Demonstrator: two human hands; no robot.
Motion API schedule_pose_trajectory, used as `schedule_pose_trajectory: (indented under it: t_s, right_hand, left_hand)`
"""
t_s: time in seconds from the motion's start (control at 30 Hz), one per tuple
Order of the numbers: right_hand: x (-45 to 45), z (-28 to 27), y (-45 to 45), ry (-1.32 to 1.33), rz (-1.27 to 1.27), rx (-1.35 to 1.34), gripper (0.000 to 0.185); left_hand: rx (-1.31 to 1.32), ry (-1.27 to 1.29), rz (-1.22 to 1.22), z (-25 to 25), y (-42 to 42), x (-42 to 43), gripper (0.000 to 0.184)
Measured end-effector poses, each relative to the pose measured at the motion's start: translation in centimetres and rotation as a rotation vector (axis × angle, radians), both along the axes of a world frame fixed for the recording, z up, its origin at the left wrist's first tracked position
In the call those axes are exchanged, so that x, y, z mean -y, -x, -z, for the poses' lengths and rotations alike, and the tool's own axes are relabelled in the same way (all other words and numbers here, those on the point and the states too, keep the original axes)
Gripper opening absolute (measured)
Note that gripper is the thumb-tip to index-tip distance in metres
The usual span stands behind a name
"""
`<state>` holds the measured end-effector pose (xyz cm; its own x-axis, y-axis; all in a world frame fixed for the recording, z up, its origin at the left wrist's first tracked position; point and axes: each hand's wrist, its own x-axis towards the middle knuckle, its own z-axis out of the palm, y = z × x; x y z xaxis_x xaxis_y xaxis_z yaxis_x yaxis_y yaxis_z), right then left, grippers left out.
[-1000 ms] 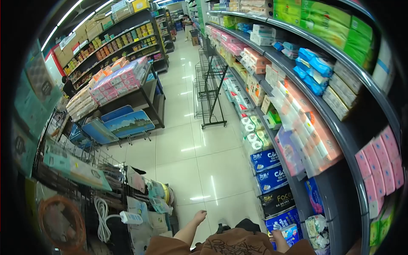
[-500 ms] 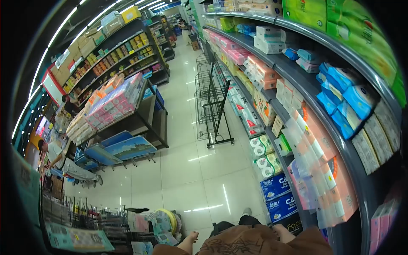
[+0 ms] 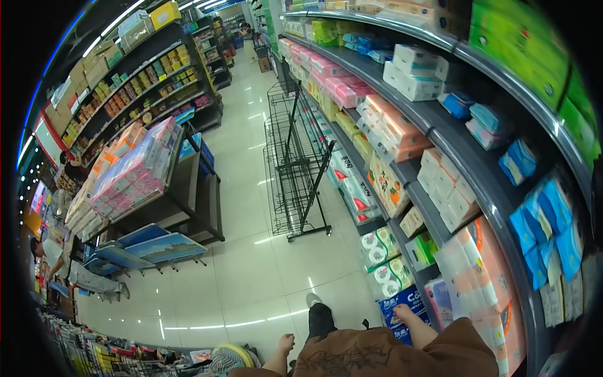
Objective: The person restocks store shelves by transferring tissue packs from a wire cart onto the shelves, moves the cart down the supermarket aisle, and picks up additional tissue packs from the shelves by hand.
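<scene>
At near right, glossy blue, plastic-wrapped rectangular packs (image 3: 411, 295) lie beyond our right hand (image 3: 403, 312), arm extended, grip we cannot tell; near centre, our left hand (image 3: 286, 342) hangs, fingers curled together.

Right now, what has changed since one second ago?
The view has moved forward along the aisle, so the rack looks nearer. The right hand has swung forward; the left hand has drawn back. Neither visibly took hold of anything. The rack itself stays in place.
</scene>
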<state>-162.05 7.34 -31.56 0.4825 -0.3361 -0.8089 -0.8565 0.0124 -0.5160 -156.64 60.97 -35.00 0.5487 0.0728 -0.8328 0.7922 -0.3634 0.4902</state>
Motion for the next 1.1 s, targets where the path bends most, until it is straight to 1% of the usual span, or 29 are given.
schedule_pose_trajectory:
  t_s: [0.03,0.1,0.17,0.2,0.23,0.3,0.37,0.43,0.5,0.57,0.63,0.7,0.73,0.77,0.83,0.87,0.9,0.97,1.0,1.03,1.1]
  right_hand:
    - [-0.3,-0.2,-1.2,-0.032,-0.013,-0.051,0.019]
    - [-1.5,-1.1,-3.9,-0.034,0.014,-0.138,0.032]
    - [-1.9,-1.5,-7.9,-0.128,0.121,-0.028,0.032]
    - [-2.2,-1.8,-10.2,-0.179,0.173,0.03,0.031]
    - [-2.6,-2.9,-13.0,-0.175,0.198,0.121,0.031]
    - [-3.4,-6.9,-19.5,-0.176,0.217,0.309,0.031]
    - [-3.4,-10.9,-26.0,-0.114,0.281,0.44,0.03]
    - [-2.5,-13.6,-31.9,-0.126,0.362,0.663,0.029]
    - [0.5,-14.5,-37.8,0.175,0.287,0.835,0.032]
    - [2.8,-17.6,-43.2,0.421,0.425,1.097,0.04]
    - [4.1,-24.5,-47.3,0.548,0.609,1.124,0.046]
    - [7.5,-25.7,-50.7,0.519,0.676,1.207,0.045]
    - [8.5,-26.2,-52.4,0.496,0.719,1.242,0.045]
    - [9.0,-26.3,-53.7,0.505,0.689,1.232,0.045]
    - [8.3,-26.3,-56.4,0.42,0.706,1.265,0.044]
    - [8.0,-25.6,-57.4,0.495,0.684,1.253,0.044]
    - [7.4,-26.0,-58.0,0.511,0.748,1.253,0.044]
    - [5.4,-29.1,-57.9,0.583,0.86,1.249,0.045]
    - [4.6,-31.9,-57.6,0.622,0.943,1.155,0.046]
    - [5.9,-32.2,-57.5,0.746,0.909,1.147,0.045]
    - [7.9,-31.2,-56.8,0.97,0.853,1.106,0.044]
  left_hand:
    - [0.026,0.017,-0.001,-0.2,-2.6,0.2,0.045]
    - [0.016,0.012,-0.007,-0.8,-8.7,0.8,0.043]
    - [0.017,0.009,0.014,-0.3,-13.5,-0.3,0.043]
    - [0.044,-0.007,0.065,-0.2,-16.4,-0.8,0.042]
    - [0.073,-0.022,0.106,0.7,-19.4,-1.1,0.042]
    - [0.084,-0.145,0.205,0.7,-25.1,-1.8,0.038]
    - [0.201,-0.195,0.223,2.8,-29.9,-2.9,0.041]
    - [0.214,-0.126,0.189,0.0,-33.9,-2.2,0.042]
    - [0.274,-0.08,0.17,-2.5,-39.1,-1.6,0.043]
    - [0.346,-0.042,0.152,-3.6,-40.9,-0.5,0.043]
    - [0.345,-0.049,0.04,-3.9,-42.0,0.4,0.037]
    - [0.34,-0.067,-0.098,-5.5,-43.2,0.6,0.036]
    - [0.295,-0.046,-0.166,-6.3,-43.6,0.9,0.036]
    - [0.303,-0.028,-0.19,-6.7,-44.3,1.1,0.035]
    - [0.453,0.023,-0.239,-7.6,-46.4,1.9,0.033]
    - [0.581,-0.028,-0.207,-9.7,-47.5,3.3,0.029]
    - [0.685,-0.028,-0.192,-11.7,-49.1,4.1,0.027]
    - [0.877,0.01,-0.164,-14.8,-51.9,7.5,0.025]
    - [0.917,0.031,-0.139,-16.7,-53.5,9.9,0.024]
    - [0.962,0.05,-0.109,-19.2,-54.9,12.2,0.024]
    - [1.02,0.107,-0.011,-23.6,-57.4,15.9,0.022]
